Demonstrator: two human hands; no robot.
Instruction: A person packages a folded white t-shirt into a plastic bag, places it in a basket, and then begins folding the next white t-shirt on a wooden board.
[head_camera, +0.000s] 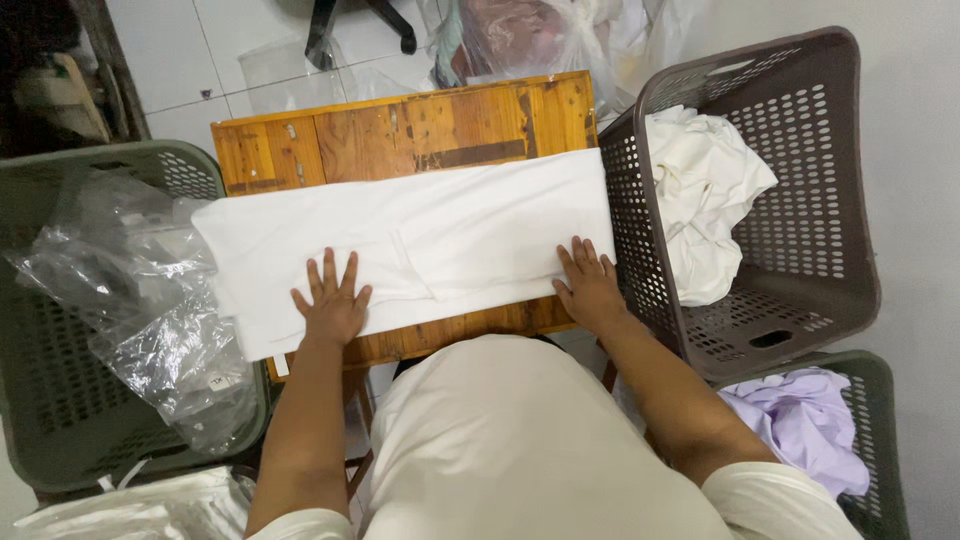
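I see a long folded white cloth garment (420, 245) lying across the small orange-brown wooden worktop (400, 125), covering its near half and hanging past both the left and the right edge. My left hand (332, 300) lies flat on the cloth near the worktop's near-left corner, fingers spread wide, palm down. My right hand (590, 285) presses flat at the near-right corner, fingers together and pointing away from me. Neither grip closes on anything; both hands are open and only rest on the fabric.

What could go wrong, as I judge it: the cloth overhangs at the left, so its own weight may drag the fold off the edge toward the green plastic basket of clear plastic bags (130, 290) if the left palm lifts. At the right end the fabric touches the brown perforated plastic laundry basket (800, 190) holding crumpled white cloth (700, 190); a sideways sweep could snag the end there. Uneven pressure from the two palms might also wrinkle the raised seam in the middle. A second green basket with a lilac garment (800, 420) sits near my right arm.
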